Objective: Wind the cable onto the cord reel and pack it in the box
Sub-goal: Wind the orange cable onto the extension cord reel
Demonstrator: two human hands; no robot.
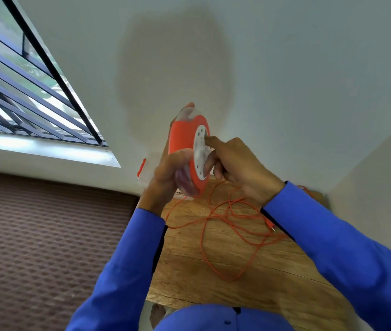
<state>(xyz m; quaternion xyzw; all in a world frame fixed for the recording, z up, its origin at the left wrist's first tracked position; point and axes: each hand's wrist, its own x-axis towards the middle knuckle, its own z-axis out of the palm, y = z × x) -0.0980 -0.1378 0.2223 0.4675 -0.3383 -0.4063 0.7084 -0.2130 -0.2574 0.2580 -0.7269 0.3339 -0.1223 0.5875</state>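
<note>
I hold an orange cord reel [182,139] with a white perforated face upright above the wooden table [189,271]. My left hand [170,173] grips its lower rim from the left. My right hand [235,161] is at the white face, index finger pressed into one of its holes. A thin orange cable [216,235] runs down from the reel and lies in loose loops on the table, its plug end [271,226] beside my right sleeve. A clear box [148,168] with an orange latch stands behind the reel against the wall, partly hidden by my left hand.
The small table stands in a corner between white walls [285,68]. A brown patterned carpet [46,235] covers the floor to the left. A barred window [22,91] is at the upper left. A bare foot shows below the table's near edge.
</note>
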